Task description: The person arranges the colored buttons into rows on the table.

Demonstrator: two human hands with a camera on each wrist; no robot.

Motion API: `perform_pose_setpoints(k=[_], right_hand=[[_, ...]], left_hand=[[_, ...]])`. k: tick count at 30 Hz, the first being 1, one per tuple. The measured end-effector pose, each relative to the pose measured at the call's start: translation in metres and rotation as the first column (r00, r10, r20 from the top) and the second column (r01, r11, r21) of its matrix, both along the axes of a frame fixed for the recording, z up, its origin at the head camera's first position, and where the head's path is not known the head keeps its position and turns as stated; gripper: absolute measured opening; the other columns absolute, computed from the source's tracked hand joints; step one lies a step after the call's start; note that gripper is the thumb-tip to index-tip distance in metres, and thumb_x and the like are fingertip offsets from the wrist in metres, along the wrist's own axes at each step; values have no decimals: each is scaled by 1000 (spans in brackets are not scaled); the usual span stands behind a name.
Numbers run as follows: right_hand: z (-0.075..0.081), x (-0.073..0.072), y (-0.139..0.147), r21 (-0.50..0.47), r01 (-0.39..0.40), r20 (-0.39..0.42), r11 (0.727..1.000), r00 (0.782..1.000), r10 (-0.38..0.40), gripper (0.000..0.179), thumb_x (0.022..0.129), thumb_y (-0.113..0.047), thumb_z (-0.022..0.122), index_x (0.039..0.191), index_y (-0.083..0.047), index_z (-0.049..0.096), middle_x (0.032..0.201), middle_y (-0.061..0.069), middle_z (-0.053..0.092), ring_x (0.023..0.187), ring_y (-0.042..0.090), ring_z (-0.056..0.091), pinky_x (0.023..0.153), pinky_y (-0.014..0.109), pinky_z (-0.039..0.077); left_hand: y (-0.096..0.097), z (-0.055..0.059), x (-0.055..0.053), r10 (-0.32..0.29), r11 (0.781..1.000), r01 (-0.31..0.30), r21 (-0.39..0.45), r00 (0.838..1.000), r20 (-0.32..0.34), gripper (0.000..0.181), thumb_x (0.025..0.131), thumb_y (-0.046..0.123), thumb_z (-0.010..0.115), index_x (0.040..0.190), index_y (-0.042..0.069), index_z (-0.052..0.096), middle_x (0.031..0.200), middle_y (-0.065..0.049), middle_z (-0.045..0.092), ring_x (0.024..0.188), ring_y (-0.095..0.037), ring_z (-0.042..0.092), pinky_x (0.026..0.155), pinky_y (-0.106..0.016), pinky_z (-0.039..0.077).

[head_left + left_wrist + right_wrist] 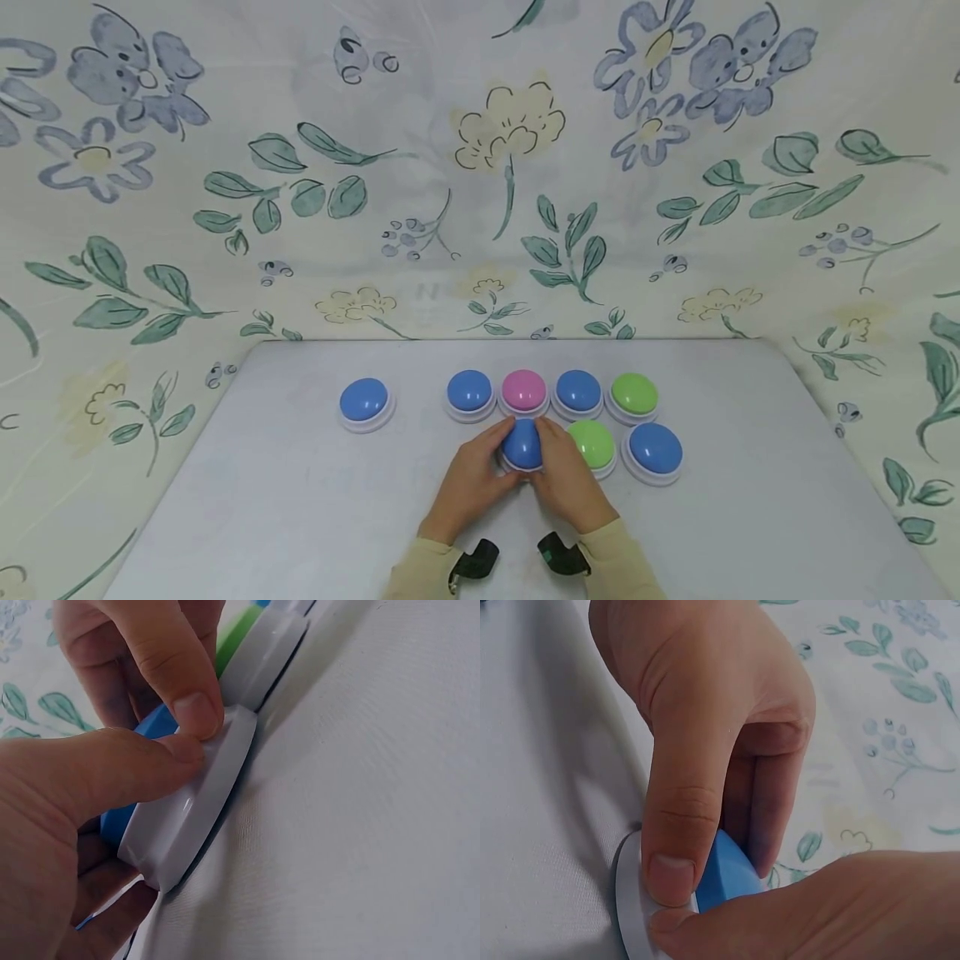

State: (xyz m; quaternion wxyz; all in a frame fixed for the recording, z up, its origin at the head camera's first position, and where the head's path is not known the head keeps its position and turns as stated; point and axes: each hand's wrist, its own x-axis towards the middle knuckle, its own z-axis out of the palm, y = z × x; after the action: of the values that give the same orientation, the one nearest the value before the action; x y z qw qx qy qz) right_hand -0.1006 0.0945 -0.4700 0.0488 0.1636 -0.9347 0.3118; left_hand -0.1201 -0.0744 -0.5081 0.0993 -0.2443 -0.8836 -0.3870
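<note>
A round button with a blue dome and a white base [522, 446] lies between both hands in the head view. My left hand [470, 479] grips it from the left, thumb on the near side of the white base and fingers around the far side. From the right, my right hand [567, 479] grips the same button, its thumb beside the left thumb. In the left wrist view both thumbs press the white base [187, 810]. A pink button [523, 390] sits just beyond the held one, and a green button [595, 443] just right of it.
On the white table [300, 500], a back row holds a blue button [469, 391], another blue button [578, 391] and a green button [634, 393]. One blue button [656, 448] stands front right, another blue button [363, 400] apart at left. Floral cloth [420, 167] rises behind.
</note>
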Motion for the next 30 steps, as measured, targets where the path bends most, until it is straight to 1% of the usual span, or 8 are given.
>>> perform_pose_setpoints(k=[5,9,16,24,27,30], right_hand=[[-2,0,-3,-4,22,27,1000,999,-22,64,81,10,74,136,20,44,138,36,49,128,47,50,108,56,43],[-3,1,-5,-15,49,53,999,997,-48,64,81,9,74,137,20,44,138,35,49,128,47,50,108,56,43],[-2,2,-6,-25,51,39,998,998,-50,66,80,9,74,137,21,43,138,36,49,128,47,50,109,56,42],[1,2,-6,-48,66,75,997,995,-62,72,80,10,75,142,17,39,140,33,48,130,45,50,110,56,42],[1,2,-6,-61,65,67,996,996,-60,73,80,8,76,142,16,39,140,33,48,129,46,50,109,57,42],[2,3,-4,-72,67,54,995,997,-63,74,78,7,77,142,15,40,140,33,48,128,47,50,108,58,43]], left_hand=[[0,2,1,9,1000,-9,-2,1000,17,73,74,9,88,138,-5,56,138,-19,60,128,-32,58,110,-43,45],[0,3,3,3,1000,-3,-4,999,36,73,75,9,88,139,-5,55,140,-19,59,129,-32,57,110,-43,44],[1,4,3,6,1000,-5,-21,998,57,72,77,8,86,141,-4,53,142,-18,57,131,-31,55,111,-43,43],[-1,5,3,1,1000,-2,9,996,84,73,78,9,86,142,-1,53,144,-16,56,133,-30,53,112,-43,42],[-2,6,3,2,1000,-3,14,997,72,72,78,10,86,141,0,54,144,-15,56,133,-30,54,112,-43,42],[-4,8,3,7,1000,-8,7,999,41,70,77,12,86,139,0,57,143,-15,57,131,-31,55,111,-44,44]])
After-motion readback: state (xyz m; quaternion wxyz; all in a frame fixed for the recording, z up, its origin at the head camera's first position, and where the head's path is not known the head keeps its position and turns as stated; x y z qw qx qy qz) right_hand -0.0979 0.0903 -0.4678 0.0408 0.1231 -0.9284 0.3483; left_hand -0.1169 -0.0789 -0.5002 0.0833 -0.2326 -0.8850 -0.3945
